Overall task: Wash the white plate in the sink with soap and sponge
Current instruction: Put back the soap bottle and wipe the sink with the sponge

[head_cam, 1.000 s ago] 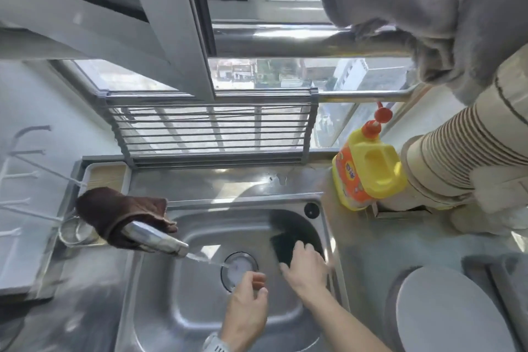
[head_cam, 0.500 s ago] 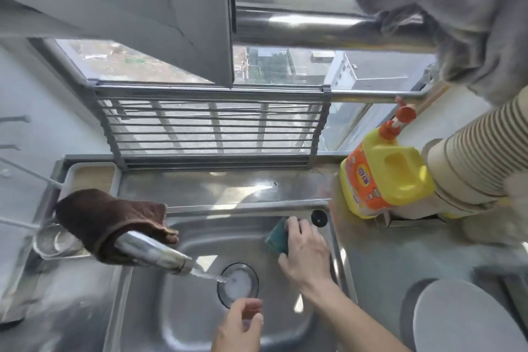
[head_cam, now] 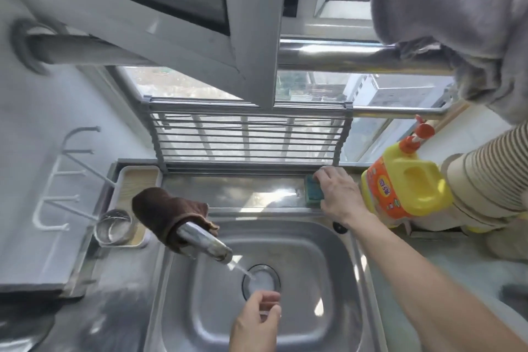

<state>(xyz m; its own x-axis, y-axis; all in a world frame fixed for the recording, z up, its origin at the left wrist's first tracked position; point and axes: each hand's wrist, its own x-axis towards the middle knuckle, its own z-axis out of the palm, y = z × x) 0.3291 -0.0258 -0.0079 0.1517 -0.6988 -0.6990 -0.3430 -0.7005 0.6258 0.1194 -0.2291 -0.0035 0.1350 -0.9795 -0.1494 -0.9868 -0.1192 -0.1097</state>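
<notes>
A green sponge point(head_cam: 313, 194) lies on the steel ledge behind the sink point(head_cam: 328, 266), and my right hand point(head_cam: 338, 194) is closed over it, right beside the yellow and orange soap bottle point(head_cam: 400, 188). My left hand point(head_cam: 251, 326) hovers low in the basin with its fingers curled together, just in front of the drain point(head_cam: 261, 280). A thin stream of water runs from the faucet point(head_cam: 204, 244) toward the drain. No white plate is in view.
A brown cloth point(head_cam: 165, 211) drapes over the faucet. A steel cup point(head_cam: 113, 227) sits on a tray at the left. A folding rack point(head_cam: 248, 137) leans against the window. Stacked paper cups point(head_cam: 485, 180) lie behind the soap bottle, and grey fabric point(head_cam: 457, 8) hangs overhead.
My right hand has lifted the sponge out of the basin's back right corner and carried it up onto the rear ledge. My left hand has stayed under the water near the drain.
</notes>
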